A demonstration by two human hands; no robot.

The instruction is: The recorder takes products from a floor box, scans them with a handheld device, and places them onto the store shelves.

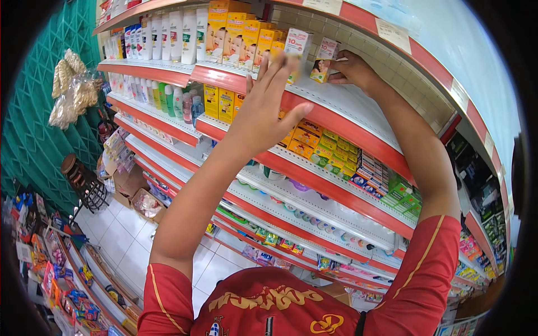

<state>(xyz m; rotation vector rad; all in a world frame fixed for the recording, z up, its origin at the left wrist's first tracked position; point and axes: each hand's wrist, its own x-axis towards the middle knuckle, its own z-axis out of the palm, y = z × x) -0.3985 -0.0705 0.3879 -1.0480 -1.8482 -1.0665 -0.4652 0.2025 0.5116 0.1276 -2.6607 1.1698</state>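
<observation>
On the top shelf (pixel 367 120), a small white and pink box (pixel 324 60) with a picture of a person stands slightly tilted. My right hand (pixel 356 71) grips its right edge, fingers bent around that side. To its left is a larger white box (pixel 300 43), partly behind the fingertips of my left hand (pixel 270 106). That hand is raised in front of the shelf edge, fingers stretched and thumb apart, somewhat blurred at the tips. Whether those fingertips touch the white box I cannot tell. Yellow-orange boxes (pixel 232 39) with baby pictures stand in a row farther left.
White bottles (pixel 175 36) line the shelf's left end. Lower shelves carry green and clear bottles (pixel 169 99), orange boxes (pixel 305 137) and green boxes (pixel 400 193). A red shelf lip (pixel 347 130) runs below my hands. Behind me-left are a dark stool (pixel 75 168) and an open carton (pixel 147 204).
</observation>
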